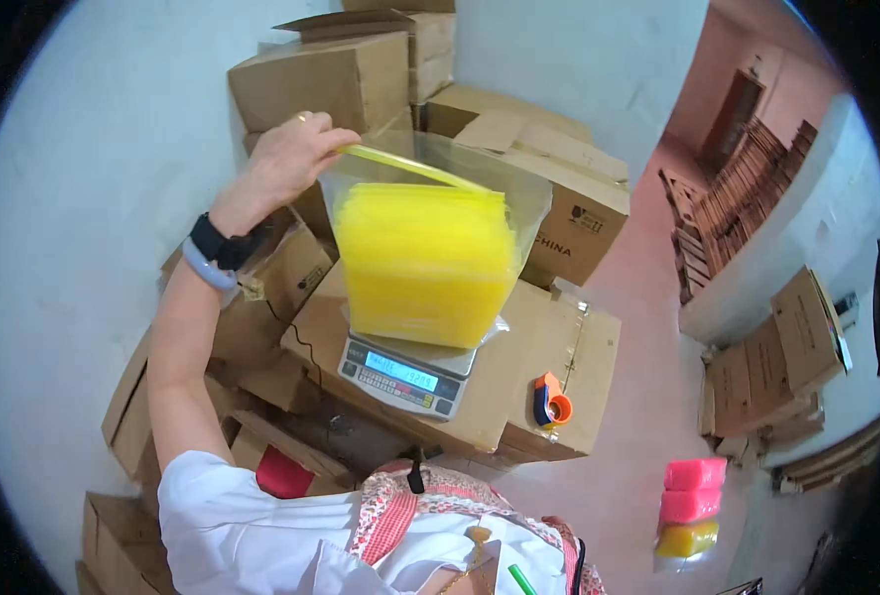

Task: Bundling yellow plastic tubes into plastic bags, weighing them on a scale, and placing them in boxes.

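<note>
My left hand [296, 154], reaching in from the left, is closed on one end of a thin yellow strip [415, 167]. The strip slants across the mouth of a clear plastic bag [531, 198]. Inside the bag stands a thick stack of yellow sheets [430, 263]; what kind they are I cannot tell. Bag and stack rest on the pan of a digital scale [400, 377] with a lit blue display. A dark watch and a pale bangle circle my left wrist. My right hand is out of view.
Under the scale is a large cardboard carton [519, 367], bearing an orange and navy tape dispenser [551, 402]. More cartons [321, 84] are stacked behind against the wall. Pink and yellow packs [691, 491] lie on the floor at right. A black cable [306, 342] hangs left of the scale.
</note>
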The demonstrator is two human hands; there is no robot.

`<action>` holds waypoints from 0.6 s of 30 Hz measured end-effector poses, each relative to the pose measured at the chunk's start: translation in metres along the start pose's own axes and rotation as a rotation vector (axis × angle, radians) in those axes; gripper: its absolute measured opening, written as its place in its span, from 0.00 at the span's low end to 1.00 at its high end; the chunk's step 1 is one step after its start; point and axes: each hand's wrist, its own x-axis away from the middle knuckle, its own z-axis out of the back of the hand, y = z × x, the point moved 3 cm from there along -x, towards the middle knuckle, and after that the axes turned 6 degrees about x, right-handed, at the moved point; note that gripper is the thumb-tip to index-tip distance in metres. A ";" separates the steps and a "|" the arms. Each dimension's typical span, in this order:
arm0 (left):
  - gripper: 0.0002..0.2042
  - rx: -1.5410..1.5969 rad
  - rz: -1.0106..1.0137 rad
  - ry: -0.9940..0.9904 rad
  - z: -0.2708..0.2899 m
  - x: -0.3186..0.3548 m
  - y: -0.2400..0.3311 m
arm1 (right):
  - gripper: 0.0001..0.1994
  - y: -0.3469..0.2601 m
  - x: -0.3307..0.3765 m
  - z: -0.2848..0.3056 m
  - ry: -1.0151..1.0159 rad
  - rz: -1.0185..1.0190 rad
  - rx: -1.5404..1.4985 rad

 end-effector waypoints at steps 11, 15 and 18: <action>0.13 0.443 -0.134 -0.134 -0.034 -0.030 -0.020 | 0.14 -0.288 0.059 0.072 0.264 0.123 0.198; 0.16 0.555 0.124 0.031 -0.028 -0.008 -0.057 | 0.14 -0.380 0.062 0.120 0.392 0.360 0.208; 0.21 0.568 0.400 -0.058 -0.041 -0.002 -0.089 | 0.17 -0.440 0.050 0.158 0.331 0.487 0.037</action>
